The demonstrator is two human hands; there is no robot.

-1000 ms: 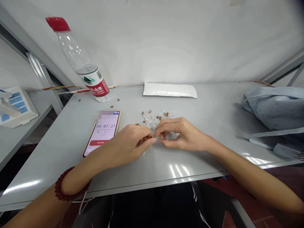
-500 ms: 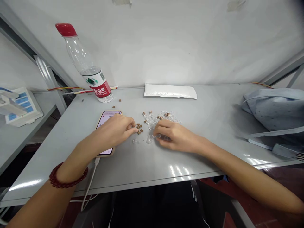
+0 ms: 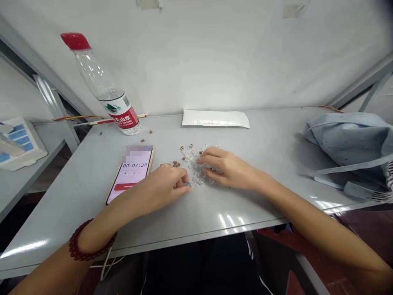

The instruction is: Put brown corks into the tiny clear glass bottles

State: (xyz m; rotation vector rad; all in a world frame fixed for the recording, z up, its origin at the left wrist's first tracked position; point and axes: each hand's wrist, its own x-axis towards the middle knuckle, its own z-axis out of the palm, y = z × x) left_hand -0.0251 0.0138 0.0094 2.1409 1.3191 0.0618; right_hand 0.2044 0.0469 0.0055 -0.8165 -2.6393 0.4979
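Lying near the middle of the worktop, tiny clear glass vials dotted with brown granules are touched by the loosely curled right grip, while the narrow left grip is closed beside one, any hold unclear.

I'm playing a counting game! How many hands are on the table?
2. The left hand is just right of the phone, and the right hand rests at the pile of small clear pieces. No other hands show, and none seem hidden.
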